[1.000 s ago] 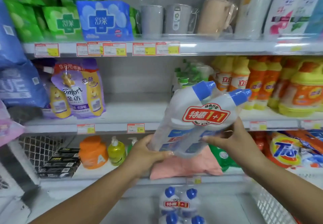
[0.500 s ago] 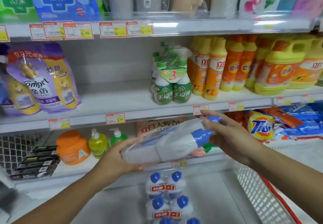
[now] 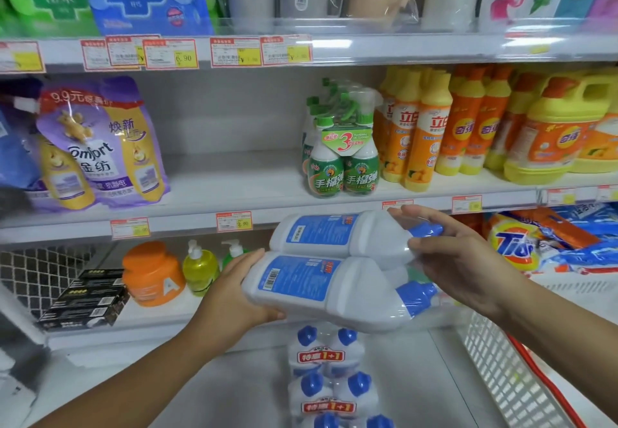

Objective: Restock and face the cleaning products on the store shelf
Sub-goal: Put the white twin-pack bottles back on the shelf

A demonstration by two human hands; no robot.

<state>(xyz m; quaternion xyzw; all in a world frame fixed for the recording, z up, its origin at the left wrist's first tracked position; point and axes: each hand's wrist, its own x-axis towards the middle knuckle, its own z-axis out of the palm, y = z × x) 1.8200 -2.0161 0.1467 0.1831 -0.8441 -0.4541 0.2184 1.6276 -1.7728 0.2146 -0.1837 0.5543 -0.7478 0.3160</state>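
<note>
Head view. The twin-pack of white bottles [image 3: 321, 277] lay on its side in mid-air, back labels facing up and blue caps pointing right, in front of the edge of the middle shelf [image 3: 234, 190] and level with the shelf below it.

The left hand [image 3: 234, 297] gripped the base end, fingers curled beneath the lower bottle. The right hand [image 3: 465, 263] held the cap end, with fingers laid over the upper neck and the thumb against the pack's shoulder.

On the middle shelf a bare stretch lay between the Comfort pouches [image 3: 100, 150] on the left and the green spray-bottle pack [image 3: 344, 163]. Yellow-orange detergent bottles [image 3: 431, 126] stood just beside the spray pack.

Behind the held pack stood an orange jar [image 3: 152, 275], a yellow pump bottle [image 3: 199, 270] and black boxes [image 3: 87, 300]; Tide bags [image 3: 515, 247] lay to the right.

Further twin-packs [image 3: 321, 357] stood directly below the held one, with a white basket [image 3: 501, 370] near them on the right.
</note>
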